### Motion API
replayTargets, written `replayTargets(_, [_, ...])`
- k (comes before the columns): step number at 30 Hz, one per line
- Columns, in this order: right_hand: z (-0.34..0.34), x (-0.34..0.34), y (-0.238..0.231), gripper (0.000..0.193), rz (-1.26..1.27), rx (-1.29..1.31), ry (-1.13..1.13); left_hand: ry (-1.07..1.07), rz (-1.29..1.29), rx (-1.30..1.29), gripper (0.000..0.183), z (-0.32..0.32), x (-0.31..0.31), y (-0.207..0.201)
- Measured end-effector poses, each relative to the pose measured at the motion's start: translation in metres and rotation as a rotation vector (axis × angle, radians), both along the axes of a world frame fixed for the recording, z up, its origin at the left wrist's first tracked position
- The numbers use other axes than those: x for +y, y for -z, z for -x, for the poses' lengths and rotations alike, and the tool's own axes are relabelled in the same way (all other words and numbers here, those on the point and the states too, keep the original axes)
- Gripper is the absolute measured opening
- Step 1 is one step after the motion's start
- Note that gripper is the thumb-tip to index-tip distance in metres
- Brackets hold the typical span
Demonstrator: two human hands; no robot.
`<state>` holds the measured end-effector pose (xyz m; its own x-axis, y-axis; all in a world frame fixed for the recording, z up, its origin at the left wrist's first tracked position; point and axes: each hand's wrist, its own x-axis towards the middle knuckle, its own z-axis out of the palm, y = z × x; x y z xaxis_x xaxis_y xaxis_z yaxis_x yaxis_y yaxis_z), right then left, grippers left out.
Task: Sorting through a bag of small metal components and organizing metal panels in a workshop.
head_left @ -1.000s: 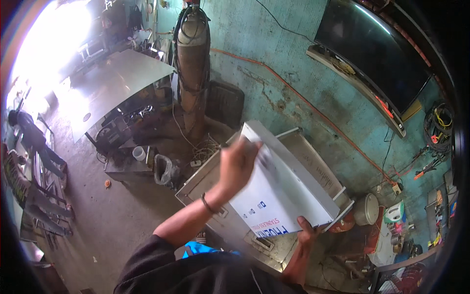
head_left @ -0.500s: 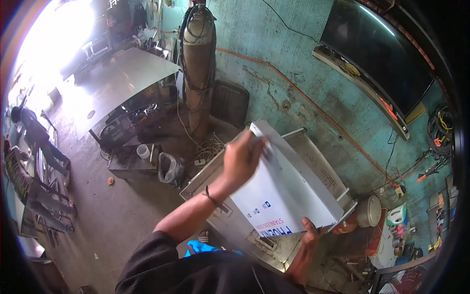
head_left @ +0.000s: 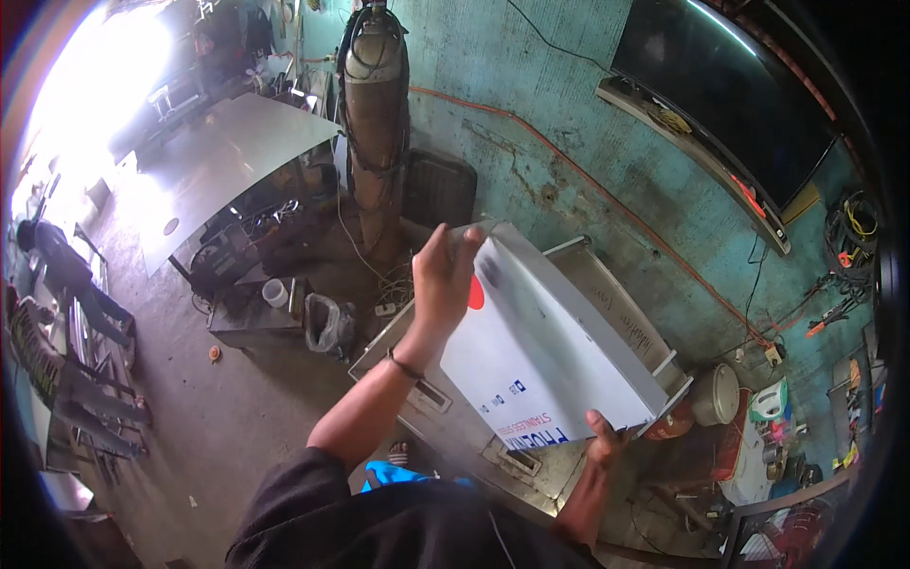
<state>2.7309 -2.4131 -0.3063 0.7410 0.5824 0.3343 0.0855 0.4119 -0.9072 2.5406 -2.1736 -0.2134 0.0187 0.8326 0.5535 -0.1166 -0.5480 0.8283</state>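
Note:
A folded sheet-metal piece (head_left: 559,351) with bent-up sides, covered in white film with blue and red print, lies tilted across a metal frame table (head_left: 408,403). At its far left corner, my left hand (head_left: 444,289) is closed around the edge, thumb and fingers at the rim. A red round mark on the film shows beside that hand. My right hand (head_left: 605,444) grips the near right edge, its thumb on top and the other fingers hidden beneath.
A tall gas cylinder (head_left: 374,142) stands against the teal wall, near a large metal sheet (head_left: 227,161) on a stand. A low bench (head_left: 251,322) and a plastic bag (head_left: 329,325) are left. Buckets (head_left: 716,394) and clutter sit right. Two people (head_left: 76,275) are far left.
My left hand has moved left and up from over the film to the far corner, uncovering the red mark. The right hand keeps its hold on the near edge.

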Motion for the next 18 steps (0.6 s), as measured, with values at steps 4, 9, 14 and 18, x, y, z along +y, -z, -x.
replayTargets(4, [-0.006, -0.002, 0.009, 0.07, -0.039, -0.093, -0.058, -0.029, -0.212, 0.182, 0.024, -0.006, -0.03, 0.004])
replayTargets(9, [-0.011, -0.007, 0.017, 0.068, 0.022, -0.028, -0.043, 0.023, -0.094, 0.13, 0.028, 0.004, -0.014, -0.002])
replayTargets(14, [0.001, -0.006, 0.004, 0.06, 0.018, 0.068, -0.033, -0.039, -0.032, 0.046, 0.027, 0.008, 0.004, 0.002])
replayTargets(18, [0.001, -0.004, 0.001, 0.056, -0.011, 0.016, 0.027, -0.108, -0.257, 0.178, 0.015, -0.005, 0.004, 0.011])
